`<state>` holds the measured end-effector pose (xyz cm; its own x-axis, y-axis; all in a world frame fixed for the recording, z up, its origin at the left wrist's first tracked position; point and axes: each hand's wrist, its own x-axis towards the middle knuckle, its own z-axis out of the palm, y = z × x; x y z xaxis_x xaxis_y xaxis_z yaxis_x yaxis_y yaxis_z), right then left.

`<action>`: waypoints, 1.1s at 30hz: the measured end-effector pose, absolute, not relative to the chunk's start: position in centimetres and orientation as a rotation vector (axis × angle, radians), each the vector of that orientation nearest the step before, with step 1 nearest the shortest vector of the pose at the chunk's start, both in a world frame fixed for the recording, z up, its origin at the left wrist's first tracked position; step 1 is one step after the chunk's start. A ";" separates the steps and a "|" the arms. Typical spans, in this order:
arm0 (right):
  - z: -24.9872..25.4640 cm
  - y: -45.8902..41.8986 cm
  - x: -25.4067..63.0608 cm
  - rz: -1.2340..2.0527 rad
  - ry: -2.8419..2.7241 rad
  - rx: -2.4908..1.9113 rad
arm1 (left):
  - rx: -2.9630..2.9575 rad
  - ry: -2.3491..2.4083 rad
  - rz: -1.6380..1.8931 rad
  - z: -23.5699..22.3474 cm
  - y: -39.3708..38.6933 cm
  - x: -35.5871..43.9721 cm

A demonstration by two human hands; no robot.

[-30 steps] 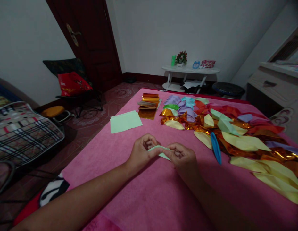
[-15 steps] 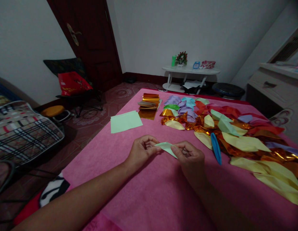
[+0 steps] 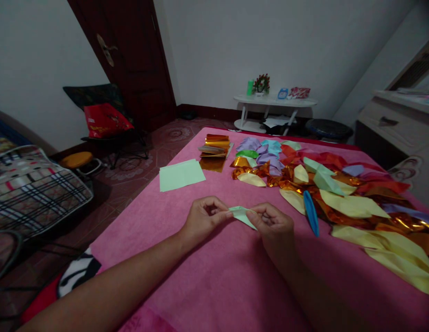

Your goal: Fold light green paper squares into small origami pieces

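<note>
"What's changed?"
"Left hand and right hand, both pinching the paper between them, are farther apart than a second ago."
"Around the grip?"
"Sheets beyond, leftward; blue piece rightward; both hands partly cover the paper."

Left grip and right grip pinch folded green paper.

A dark door interrupts pale walls

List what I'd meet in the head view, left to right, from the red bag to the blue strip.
Red bag → pale green sheets → left hand → folded green paper → right hand → blue strip.
</note>
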<state>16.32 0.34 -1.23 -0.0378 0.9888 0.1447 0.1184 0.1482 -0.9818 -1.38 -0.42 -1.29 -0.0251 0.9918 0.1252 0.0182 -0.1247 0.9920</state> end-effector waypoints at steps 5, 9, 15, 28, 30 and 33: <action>-0.8 0.4 16.2 1.126 -1.366 -1.153 | 1.323 1.128 1.301 -1.1 -0.6 -1.6; -0.9 0.3 16.3 1.105 -1.418 -1.160 | 1.335 1.054 1.218 -1.3 -0.4 -1.9; -1.8 0.0 16.3 1.064 -1.628 -1.146 | 1.619 1.069 0.972 -1.6 -0.7 -1.5; -1.3 0.0 16.0 1.134 -1.651 -1.100 | 1.902 1.178 0.856 -1.3 -1.2 -1.2; -1.5 0.1 15.8 1.216 -1.600 -1.114 | 1.851 1.225 0.929 -1.4 -1.1 -1.4; -1.8 0.2 15.5 1.338 -1.508 -1.090 | 1.768 1.299 1.036 -1.6 -1.0 -1.6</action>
